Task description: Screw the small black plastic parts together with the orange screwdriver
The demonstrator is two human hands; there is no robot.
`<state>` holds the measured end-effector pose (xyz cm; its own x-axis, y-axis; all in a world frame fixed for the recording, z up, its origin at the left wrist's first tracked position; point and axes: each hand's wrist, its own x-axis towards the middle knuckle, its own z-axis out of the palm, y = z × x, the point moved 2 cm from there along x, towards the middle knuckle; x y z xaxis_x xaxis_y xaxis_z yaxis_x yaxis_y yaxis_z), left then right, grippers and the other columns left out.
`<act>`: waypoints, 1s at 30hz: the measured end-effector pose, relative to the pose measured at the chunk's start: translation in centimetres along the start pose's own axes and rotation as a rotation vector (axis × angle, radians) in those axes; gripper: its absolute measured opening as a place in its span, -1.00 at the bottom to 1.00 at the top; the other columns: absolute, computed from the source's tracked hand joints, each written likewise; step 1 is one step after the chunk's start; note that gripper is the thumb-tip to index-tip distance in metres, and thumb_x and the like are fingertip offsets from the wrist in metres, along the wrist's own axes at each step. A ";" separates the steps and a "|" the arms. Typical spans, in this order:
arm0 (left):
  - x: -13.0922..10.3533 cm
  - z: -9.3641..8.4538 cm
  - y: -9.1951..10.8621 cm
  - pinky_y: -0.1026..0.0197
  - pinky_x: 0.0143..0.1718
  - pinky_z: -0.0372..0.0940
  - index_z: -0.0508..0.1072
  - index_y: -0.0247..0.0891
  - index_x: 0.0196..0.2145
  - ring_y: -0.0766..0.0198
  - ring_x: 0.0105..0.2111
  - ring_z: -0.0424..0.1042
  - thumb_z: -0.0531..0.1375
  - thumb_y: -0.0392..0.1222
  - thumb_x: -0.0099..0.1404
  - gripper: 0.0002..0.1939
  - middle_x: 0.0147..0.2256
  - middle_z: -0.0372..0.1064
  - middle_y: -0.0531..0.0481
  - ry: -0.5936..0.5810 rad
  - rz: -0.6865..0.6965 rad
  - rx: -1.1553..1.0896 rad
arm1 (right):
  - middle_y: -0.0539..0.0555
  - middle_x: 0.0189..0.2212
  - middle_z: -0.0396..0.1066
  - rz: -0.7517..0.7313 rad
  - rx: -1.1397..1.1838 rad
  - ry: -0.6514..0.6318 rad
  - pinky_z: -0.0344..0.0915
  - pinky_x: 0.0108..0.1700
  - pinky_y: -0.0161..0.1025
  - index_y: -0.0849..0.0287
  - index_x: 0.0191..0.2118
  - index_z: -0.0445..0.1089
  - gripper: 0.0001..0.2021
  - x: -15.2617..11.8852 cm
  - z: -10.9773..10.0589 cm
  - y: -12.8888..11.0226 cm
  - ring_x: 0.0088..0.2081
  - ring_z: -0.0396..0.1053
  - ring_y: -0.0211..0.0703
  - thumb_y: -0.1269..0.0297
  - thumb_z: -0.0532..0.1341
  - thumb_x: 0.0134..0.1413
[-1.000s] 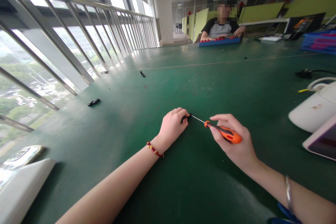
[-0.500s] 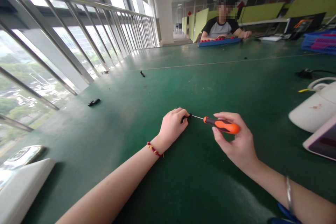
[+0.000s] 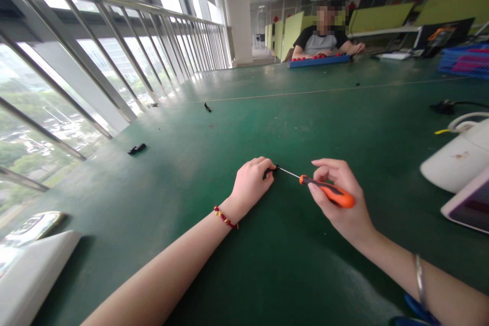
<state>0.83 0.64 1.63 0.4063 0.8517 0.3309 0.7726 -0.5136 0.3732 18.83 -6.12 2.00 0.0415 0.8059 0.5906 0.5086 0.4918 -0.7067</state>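
My left hand [image 3: 252, 179] is closed on a small black part [image 3: 269, 171], pinching it low over the green table [image 3: 244, 132]. Most of that part is hidden by my fingers. An orange and black screwdriver [image 3: 331, 192] lies across my right hand [image 3: 346, 204], held with the thumb along the handle and the fingers curled behind it. Its thin metal shaft points left, and the tip meets the black part at my left fingertips. Whether the tip sits in a screw is too small to tell.
Two loose black pieces, a nearer one [image 3: 136, 149] and a farther one [image 3: 207, 107], lie on the left. A white device [image 3: 460, 158] stands at right, a white box [image 3: 42, 275] at lower left. Across the table sits a person [image 3: 323, 41] behind a blue tray [image 3: 319, 62].
The screwdriver's handle has swung down and slightly right, tilting more steeply, while its tip stays at the black part. My right fingers have shifted around the handle; my left hand is still.
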 end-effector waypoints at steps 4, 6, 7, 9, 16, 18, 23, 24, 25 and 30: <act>0.0 0.0 0.0 0.20 -0.17 0.34 0.44 -0.20 -0.29 0.22 -0.20 0.44 0.08 -0.37 0.18 -0.80 -0.21 0.48 0.03 0.004 -0.007 0.002 | -0.05 -0.56 0.35 0.033 -0.037 -0.084 0.28 -0.32 -0.24 0.09 -0.29 0.33 -0.94 0.0 0.0 -0.3 -0.45 0.34 -0.20 0.26 0.17 0.11; 0.0 0.0 0.0 0.20 -0.16 0.34 0.44 -0.21 -0.29 0.22 -0.20 0.44 0.08 -0.37 0.18 -0.80 -0.21 0.48 0.02 0.004 -0.006 -0.002 | -0.04 -0.50 0.38 0.015 -0.015 -0.039 0.28 -0.35 -0.27 0.10 -0.24 0.33 -0.90 0.0 0.0 -0.4 -0.45 0.35 -0.23 0.28 0.19 0.09; 0.0 0.0 0.0 0.20 -0.16 0.34 0.44 -0.21 -0.28 0.22 -0.20 0.44 0.08 -0.37 0.18 -0.80 -0.21 0.48 0.02 0.004 -0.004 -0.004 | -0.03 -0.45 0.39 0.001 0.001 0.006 0.29 -0.34 -0.28 0.10 -0.21 0.32 -0.86 0.0 -0.1 -0.4 -0.43 0.36 -0.23 0.30 0.20 0.07; 0.0 0.0 0.0 0.19 -0.17 0.34 0.44 -0.22 -0.28 0.22 -0.20 0.44 0.08 -0.37 0.18 -0.81 -0.21 0.48 0.02 0.004 0.001 -0.007 | 0.00 -0.39 0.37 -0.022 0.039 0.056 0.31 -0.32 -0.28 0.11 -0.16 0.30 -0.80 0.0 -0.2 -0.4 -0.39 0.37 -0.23 0.31 0.21 0.05; 0.0 0.1 -0.1 0.19 -0.17 0.34 0.44 -0.21 -0.29 0.22 -0.21 0.44 0.08 -0.37 0.18 -0.80 -0.21 0.48 0.03 0.006 -0.009 -0.005 | 0.00 -0.43 0.41 0.049 0.003 -0.080 0.29 -0.35 -0.25 0.08 -0.28 0.35 -0.93 -0.1 0.1 -0.1 -0.40 0.37 -0.19 0.26 0.18 0.10; 0.0 0.0 0.0 0.19 -0.17 0.34 0.44 -0.21 -0.29 0.22 -0.21 0.44 0.08 -0.37 0.18 -0.81 -0.22 0.48 0.02 0.006 -0.005 -0.006 | 0.02 -0.36 0.42 0.014 -0.008 -0.011 0.31 -0.28 -0.23 0.07 -0.24 0.35 -0.88 -0.2 -0.1 -0.1 -0.33 0.38 -0.17 0.28 0.21 0.06; 0.0 0.0 0.0 0.19 -0.17 0.35 0.44 -0.20 -0.28 0.22 -0.21 0.44 0.08 -0.37 0.18 -0.80 -0.22 0.48 0.03 0.007 -0.004 -0.002 | -0.04 -0.48 0.33 0.017 -0.010 -0.002 0.29 -0.27 -0.18 0.08 -0.15 0.30 -0.80 -0.1 -0.2 -0.1 -0.40 0.33 -0.17 0.28 0.20 0.05; 0.0 0.0 0.0 0.19 -0.18 0.35 0.44 -0.20 -0.28 0.22 -0.22 0.44 0.08 -0.37 0.18 -0.80 -0.22 0.48 0.03 0.008 -0.007 0.000 | -0.05 -0.52 0.33 0.020 -0.020 -0.035 0.29 -0.28 -0.18 0.08 -0.21 0.32 -0.86 -0.1 -0.2 -0.2 -0.42 0.33 -0.17 0.26 0.19 0.07; 0.0 0.0 0.0 0.19 -0.18 0.35 0.44 -0.20 -0.29 0.22 -0.22 0.44 0.08 -0.37 0.18 -0.80 -0.22 0.48 0.03 0.010 -0.010 0.001 | -0.05 -0.55 0.34 0.019 -0.030 -0.065 0.28 -0.29 -0.18 0.08 -0.26 0.33 -0.91 -0.1 -0.1 -0.3 -0.42 0.34 -0.16 0.25 0.19 0.09; 0.0 0.1 0.0 0.20 -0.17 0.35 0.44 -0.20 -0.28 0.23 -0.21 0.44 0.08 -0.36 0.18 -0.80 -0.22 0.49 0.03 0.009 -0.005 0.003 | 0.01 -0.37 0.40 -0.021 -0.024 -0.005 0.31 -0.27 -0.21 0.07 -0.21 0.34 -0.85 -0.2 -0.2 -0.3 -0.33 0.37 -0.16 0.31 0.21 0.04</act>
<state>0.86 0.69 1.55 0.3982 0.8532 0.3369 0.7763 -0.5091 0.3718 18.81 -6.49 2.14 0.0264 0.7968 0.6037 0.5295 0.5011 -0.6845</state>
